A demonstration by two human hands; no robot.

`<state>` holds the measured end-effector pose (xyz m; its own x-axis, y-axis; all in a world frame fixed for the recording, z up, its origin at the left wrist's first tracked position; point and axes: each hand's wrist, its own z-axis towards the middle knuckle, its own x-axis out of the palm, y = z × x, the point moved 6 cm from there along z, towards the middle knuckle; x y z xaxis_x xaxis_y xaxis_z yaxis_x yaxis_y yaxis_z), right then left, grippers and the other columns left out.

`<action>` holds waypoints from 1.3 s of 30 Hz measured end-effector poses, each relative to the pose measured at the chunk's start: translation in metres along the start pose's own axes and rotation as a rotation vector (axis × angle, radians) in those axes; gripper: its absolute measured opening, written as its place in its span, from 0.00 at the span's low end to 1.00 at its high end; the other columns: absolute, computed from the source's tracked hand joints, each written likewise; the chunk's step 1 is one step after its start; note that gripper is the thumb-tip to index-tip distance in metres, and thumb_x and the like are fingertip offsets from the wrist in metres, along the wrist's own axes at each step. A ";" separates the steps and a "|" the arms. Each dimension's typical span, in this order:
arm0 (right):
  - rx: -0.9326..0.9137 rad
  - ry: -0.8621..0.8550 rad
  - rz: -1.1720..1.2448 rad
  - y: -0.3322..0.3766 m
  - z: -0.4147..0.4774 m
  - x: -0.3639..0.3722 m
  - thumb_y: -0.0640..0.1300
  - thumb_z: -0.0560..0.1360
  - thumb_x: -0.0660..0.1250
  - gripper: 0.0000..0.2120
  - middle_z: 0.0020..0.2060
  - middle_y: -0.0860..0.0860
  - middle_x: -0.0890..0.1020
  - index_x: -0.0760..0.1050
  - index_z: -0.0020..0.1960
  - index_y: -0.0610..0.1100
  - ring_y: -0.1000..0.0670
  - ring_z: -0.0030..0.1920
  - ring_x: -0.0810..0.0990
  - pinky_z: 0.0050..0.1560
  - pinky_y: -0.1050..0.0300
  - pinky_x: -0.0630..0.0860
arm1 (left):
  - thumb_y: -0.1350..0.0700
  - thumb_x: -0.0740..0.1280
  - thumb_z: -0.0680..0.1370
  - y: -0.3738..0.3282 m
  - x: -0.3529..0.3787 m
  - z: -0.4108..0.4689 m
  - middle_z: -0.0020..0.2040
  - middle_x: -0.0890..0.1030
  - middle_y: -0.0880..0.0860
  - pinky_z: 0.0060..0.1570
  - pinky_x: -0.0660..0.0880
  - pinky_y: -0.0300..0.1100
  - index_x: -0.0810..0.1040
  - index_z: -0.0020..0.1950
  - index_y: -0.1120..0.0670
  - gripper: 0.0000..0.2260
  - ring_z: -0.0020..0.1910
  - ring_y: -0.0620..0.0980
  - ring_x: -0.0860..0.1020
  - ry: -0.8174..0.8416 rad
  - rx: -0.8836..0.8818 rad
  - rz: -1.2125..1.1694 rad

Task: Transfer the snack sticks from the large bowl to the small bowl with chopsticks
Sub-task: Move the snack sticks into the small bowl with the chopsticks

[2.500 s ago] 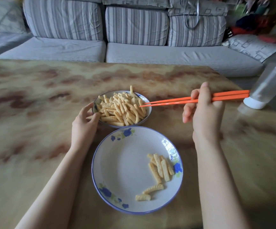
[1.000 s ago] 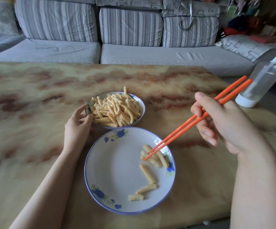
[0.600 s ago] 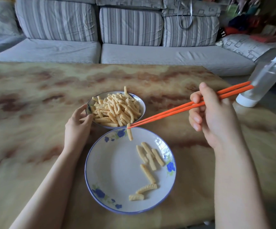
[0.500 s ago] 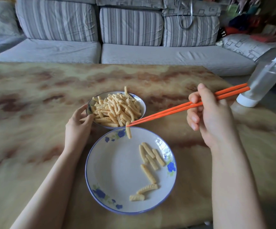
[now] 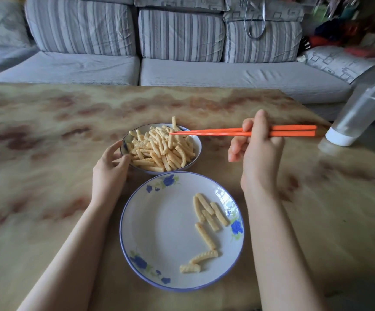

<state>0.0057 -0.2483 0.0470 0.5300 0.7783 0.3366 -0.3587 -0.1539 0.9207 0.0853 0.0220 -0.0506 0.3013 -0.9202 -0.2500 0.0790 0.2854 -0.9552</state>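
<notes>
The large white bowl (image 5: 159,225) with blue flowers sits nearest me and holds several ridged snack sticks (image 5: 205,212) on its right side. Just behind it, the small bowl (image 5: 197,142) is heaped with snack sticks (image 5: 159,151). My right hand (image 5: 260,158) grips the orange chopsticks (image 5: 215,132), which lie almost level. Their tips are together over the small bowl, at the top end of one upright stick (image 5: 170,141) that reaches down to the pile. My left hand (image 5: 109,173) holds the small bowl's left rim, thumb and fingers curled round it.
Both bowls stand on a marbled yellow-brown table (image 5: 36,176). A clear bottle with a white base (image 5: 359,113) stands at the table's right edge, past the chopsticks' back ends. A grey striped sofa (image 5: 182,72) runs behind the table.
The chopsticks picked one stick from the large bowl and carried it up and back. The tips are now over the small bowl's heap. My left hand has stayed on the rim.
</notes>
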 end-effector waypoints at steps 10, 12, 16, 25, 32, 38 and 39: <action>0.001 0.149 -0.107 -0.016 -0.002 0.018 0.49 0.83 0.54 0.19 0.17 0.49 0.72 0.68 0.36 0.43 0.49 0.17 0.70 0.21 0.62 0.61 | 0.58 0.64 0.78 0.000 0.000 0.002 0.54 0.81 0.53 0.31 0.70 0.24 0.75 0.66 0.47 0.17 0.41 0.55 0.81 -0.005 0.011 0.013; -0.005 0.163 -0.117 -0.008 -0.001 0.014 0.49 0.83 0.54 0.19 0.16 0.49 0.71 0.68 0.36 0.43 0.49 0.16 0.69 0.21 0.62 0.59 | 0.58 0.64 0.78 0.001 0.000 0.002 0.54 0.81 0.53 0.31 0.70 0.24 0.75 0.67 0.47 0.17 0.41 0.54 0.81 -0.007 0.011 0.013; -0.009 0.218 -0.175 0.007 0.002 -0.001 0.49 0.82 0.55 0.20 0.16 0.49 0.70 0.68 0.34 0.44 0.48 0.16 0.66 0.21 0.64 0.58 | 0.58 0.64 0.78 0.000 -0.001 0.001 0.53 0.81 0.52 0.34 0.71 0.27 0.75 0.67 0.47 0.17 0.39 0.52 0.80 -0.011 0.009 0.015; 0.030 0.349 -0.361 0.038 0.001 -0.040 0.51 0.81 0.57 0.20 0.16 0.49 0.66 0.68 0.34 0.43 0.48 0.15 0.62 0.20 0.65 0.56 | 0.59 0.64 0.78 -0.002 -0.001 0.000 0.51 0.80 0.51 0.33 0.72 0.28 0.74 0.67 0.49 0.18 0.34 0.48 0.79 -0.005 0.011 0.020; 0.062 0.380 -0.436 0.041 0.000 -0.052 0.49 0.81 0.57 0.19 0.16 0.48 0.65 0.68 0.34 0.41 0.48 0.15 0.61 0.18 0.66 0.58 | 0.59 0.64 0.78 -0.002 -0.001 0.000 0.52 0.80 0.51 0.30 0.69 0.24 0.74 0.67 0.48 0.18 0.34 0.48 0.79 -0.008 0.006 0.024; 0.116 0.424 -0.501 0.032 -0.002 -0.048 0.51 0.81 0.57 0.20 0.17 0.47 0.66 0.68 0.34 0.42 0.48 0.15 0.62 0.19 0.66 0.58 | 0.59 0.64 0.78 -0.001 -0.001 0.001 0.52 0.81 0.52 0.30 0.71 0.26 0.75 0.67 0.48 0.18 0.33 0.49 0.79 -0.004 0.007 0.017; 0.120 0.412 -0.490 0.030 -0.002 -0.048 0.51 0.81 0.57 0.20 0.16 0.47 0.66 0.68 0.34 0.42 0.49 0.15 0.62 0.19 0.66 0.58 | 0.59 0.64 0.78 -0.001 -0.001 0.001 0.52 0.81 0.52 0.31 0.71 0.26 0.75 0.66 0.48 0.18 0.33 0.49 0.79 -0.005 0.008 0.015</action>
<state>-0.0317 -0.2892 0.0585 0.2643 0.9414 -0.2094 -0.0493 0.2300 0.9719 0.0858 0.0224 -0.0491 0.3069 -0.9144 -0.2639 0.0815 0.3015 -0.9500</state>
